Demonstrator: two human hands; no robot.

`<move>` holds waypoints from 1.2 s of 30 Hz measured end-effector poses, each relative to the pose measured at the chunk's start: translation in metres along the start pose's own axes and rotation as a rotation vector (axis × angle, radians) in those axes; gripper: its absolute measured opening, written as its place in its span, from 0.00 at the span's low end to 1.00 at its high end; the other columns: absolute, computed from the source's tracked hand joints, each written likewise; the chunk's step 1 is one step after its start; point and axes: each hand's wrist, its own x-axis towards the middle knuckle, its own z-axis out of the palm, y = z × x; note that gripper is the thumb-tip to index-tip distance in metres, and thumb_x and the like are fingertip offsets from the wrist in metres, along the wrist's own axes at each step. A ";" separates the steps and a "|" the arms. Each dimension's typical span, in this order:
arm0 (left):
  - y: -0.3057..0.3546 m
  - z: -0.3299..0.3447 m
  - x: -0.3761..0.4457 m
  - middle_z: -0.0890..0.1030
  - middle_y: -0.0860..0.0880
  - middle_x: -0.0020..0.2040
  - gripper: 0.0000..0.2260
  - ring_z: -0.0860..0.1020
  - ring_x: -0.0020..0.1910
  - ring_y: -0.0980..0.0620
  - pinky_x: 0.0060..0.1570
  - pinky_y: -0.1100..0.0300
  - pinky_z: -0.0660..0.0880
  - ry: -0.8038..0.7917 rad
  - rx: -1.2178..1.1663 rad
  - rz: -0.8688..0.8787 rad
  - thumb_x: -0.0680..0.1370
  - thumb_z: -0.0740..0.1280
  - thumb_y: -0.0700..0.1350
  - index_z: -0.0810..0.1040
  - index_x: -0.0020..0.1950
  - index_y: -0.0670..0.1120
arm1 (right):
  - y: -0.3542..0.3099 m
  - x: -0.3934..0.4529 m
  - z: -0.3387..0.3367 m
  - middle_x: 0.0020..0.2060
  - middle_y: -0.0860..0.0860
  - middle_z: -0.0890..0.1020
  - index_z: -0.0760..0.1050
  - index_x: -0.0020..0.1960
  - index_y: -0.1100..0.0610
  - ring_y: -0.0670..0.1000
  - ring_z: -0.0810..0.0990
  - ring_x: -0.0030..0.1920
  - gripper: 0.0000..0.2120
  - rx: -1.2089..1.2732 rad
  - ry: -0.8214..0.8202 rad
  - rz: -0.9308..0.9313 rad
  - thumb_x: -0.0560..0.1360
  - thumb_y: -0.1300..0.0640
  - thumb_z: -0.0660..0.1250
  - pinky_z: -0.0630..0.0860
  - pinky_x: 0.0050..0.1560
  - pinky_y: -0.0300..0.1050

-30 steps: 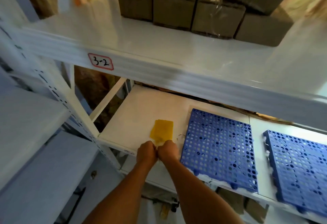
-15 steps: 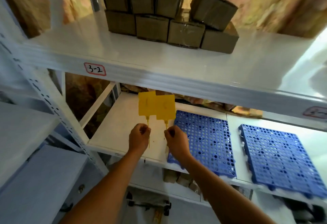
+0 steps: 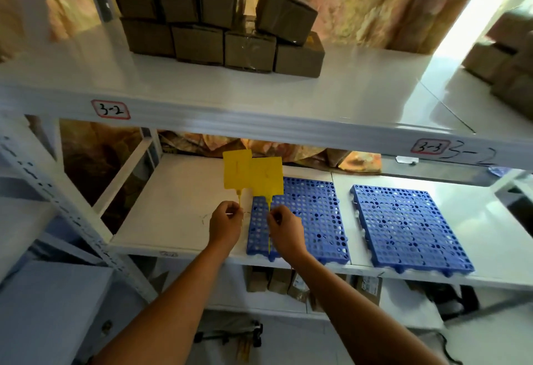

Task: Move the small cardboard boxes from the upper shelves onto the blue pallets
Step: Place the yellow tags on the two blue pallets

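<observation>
Several small cardboard boxes (image 3: 222,32) are stacked at the back of the white upper shelf (image 3: 259,110), one lying tilted on top at the right. Two blue perforated pallets sit on the lower shelf: the left pallet (image 3: 308,220) and the right pallet (image 3: 403,229). My left hand (image 3: 226,224) pinches the stem of a yellow tag (image 3: 236,171) held upright. My right hand (image 3: 285,229) pinches the stem of a second yellow tag (image 3: 266,175), which overlaps the first. Both hands hover over the lower shelf's front, just left of the left pallet.
The upper shelf edge carries labels "3-2" (image 3: 111,109) and "3-3" (image 3: 431,146). More boxes (image 3: 507,58) stand at the far right. A white slotted upright (image 3: 66,200) runs down at the left. Packages (image 3: 291,281) lie under the lower shelf.
A second ago both hands were fisted together at the lower shelf's front edge with the tags lying flat. The hands have risen and parted slightly, holding the tags upright; the view has tilted up.
</observation>
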 end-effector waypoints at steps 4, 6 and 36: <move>0.001 0.015 -0.006 0.82 0.48 0.47 0.03 0.82 0.48 0.44 0.51 0.44 0.81 0.007 0.010 -0.014 0.78 0.69 0.41 0.78 0.48 0.49 | 0.016 0.000 -0.012 0.36 0.48 0.82 0.78 0.47 0.51 0.50 0.83 0.36 0.06 -0.021 0.003 0.009 0.82 0.53 0.66 0.82 0.39 0.49; 0.001 0.020 -0.007 0.82 0.47 0.47 0.02 0.82 0.48 0.43 0.51 0.45 0.81 0.004 0.019 -0.013 0.79 0.69 0.41 0.78 0.49 0.48 | 0.024 0.000 -0.019 0.36 0.48 0.83 0.78 0.48 0.52 0.51 0.84 0.37 0.06 -0.033 -0.011 0.017 0.83 0.53 0.65 0.83 0.40 0.52; 0.033 0.232 -0.064 0.83 0.39 0.47 0.05 0.80 0.45 0.41 0.49 0.46 0.78 -0.018 0.012 -0.095 0.80 0.69 0.42 0.79 0.52 0.40 | 0.226 0.028 -0.375 0.44 0.58 0.82 0.77 0.46 0.58 0.60 0.83 0.45 0.12 -0.945 -0.203 -0.052 0.84 0.55 0.59 0.77 0.44 0.50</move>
